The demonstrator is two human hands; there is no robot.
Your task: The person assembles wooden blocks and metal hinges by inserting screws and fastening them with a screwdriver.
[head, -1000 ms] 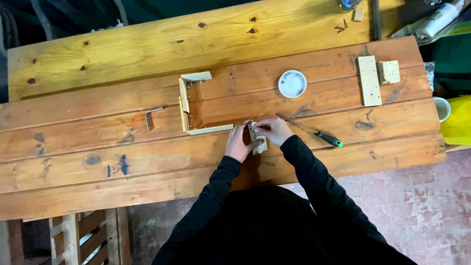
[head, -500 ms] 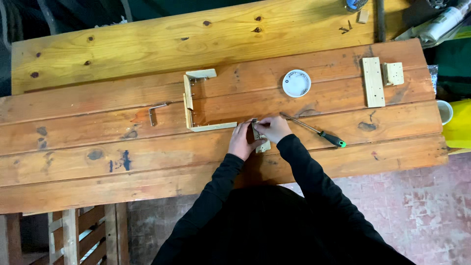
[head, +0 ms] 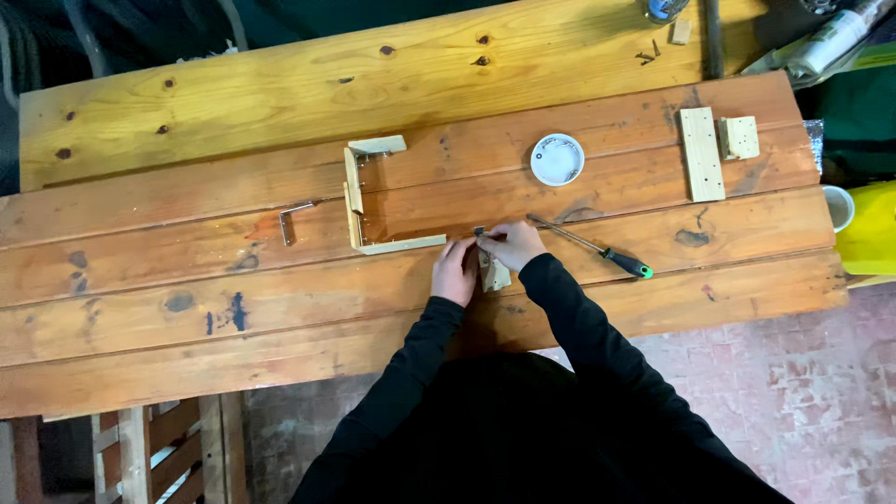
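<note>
My left hand (head: 455,270) and my right hand (head: 510,245) meet over a small pale wooden block (head: 496,274) on the wooden workbench (head: 187,317). Both hands grip the block; my right fingers also pinch a small metal piece (head: 480,231) at its top. Just left of my hands stands a three-sided frame of pale wooden strips (head: 358,201). A screwdriver with a black and green handle (head: 597,248) lies to the right of my right hand.
A round white lid (head: 557,160) lies behind the hands. A metal angle bracket (head: 291,220) rests left of the frame. A wooden strip (head: 701,153) and a small square block (head: 742,137) sit at the right. Loose screws (head: 646,56) lie at the back.
My hands stay together on the small block with only slight finger movement; the head camera has shifted a little, so the bench appears moved.
</note>
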